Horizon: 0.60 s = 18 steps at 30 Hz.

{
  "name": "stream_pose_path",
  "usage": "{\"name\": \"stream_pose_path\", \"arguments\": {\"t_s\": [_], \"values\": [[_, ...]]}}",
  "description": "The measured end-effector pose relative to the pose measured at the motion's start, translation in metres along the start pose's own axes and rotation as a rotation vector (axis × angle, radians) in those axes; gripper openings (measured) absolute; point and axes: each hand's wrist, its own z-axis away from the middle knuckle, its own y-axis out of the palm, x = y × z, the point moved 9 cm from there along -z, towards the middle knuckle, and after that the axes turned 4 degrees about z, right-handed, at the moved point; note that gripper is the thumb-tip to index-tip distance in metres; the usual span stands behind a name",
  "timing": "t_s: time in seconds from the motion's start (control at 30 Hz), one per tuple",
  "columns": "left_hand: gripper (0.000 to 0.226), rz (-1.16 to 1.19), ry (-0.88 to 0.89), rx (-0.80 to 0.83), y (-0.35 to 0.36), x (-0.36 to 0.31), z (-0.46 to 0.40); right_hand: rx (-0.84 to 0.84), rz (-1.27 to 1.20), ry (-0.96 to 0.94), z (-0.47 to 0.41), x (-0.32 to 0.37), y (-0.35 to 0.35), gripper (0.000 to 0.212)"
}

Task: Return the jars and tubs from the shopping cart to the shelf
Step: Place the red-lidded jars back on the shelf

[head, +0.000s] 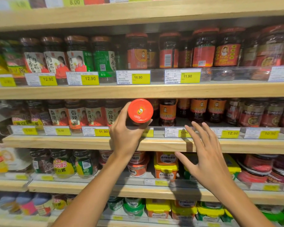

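My left hand [125, 133] grips a jar with a red-orange lid [140, 110], tilted so the lid faces me. It is held at the front of the second wooden shelf [56, 141], at a gap between white-labelled jars [95, 114] on the left and orange-labelled sauce jars [167, 112] on the right. My right hand [206, 153] hovers with fingers spread, holding nothing, in front of the same shelf's edge and to the right of the jar. The shopping cart is out of view.
Shelves above and below are packed with jars. Yellow-lidded tubs [166, 167] and red tubs [138, 166] sit on the shelf under my hands. A clear plastic rail with yellow price tags [232, 133] runs along each shelf front.
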Motion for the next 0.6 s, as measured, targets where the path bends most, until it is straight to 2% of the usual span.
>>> {"name": "stream_pose_path", "arguments": {"t_s": [0.07, 0.2, 0.33, 0.47, 0.6], "values": [[0.075, -0.055, -0.015, 0.01, 0.004, 0.003, -0.004, 0.003, -0.002, -0.001, 0.0, -0.001, 0.001, 0.078], [0.055, -0.146, -0.048, 0.062, 0.013, 0.006, -0.012, 0.014, 0.001, 0.005, 0.0, -0.002, 0.002, 0.078], [0.058, -0.334, -0.121, 0.085, 0.019, 0.008, -0.028, 0.009, 0.005, -0.004, 0.002, -0.002, 0.002, 0.079], [0.065, -0.552, -0.21, 0.272, 0.037, 0.013, -0.047, 0.005, 0.004, -0.003, 0.002, -0.001, 0.003, 0.08], [0.04, -0.648, -0.247, 0.447, 0.049, 0.012, -0.049, -0.008, 0.0, 0.001, 0.003, 0.0, 0.005, 0.079]]}}
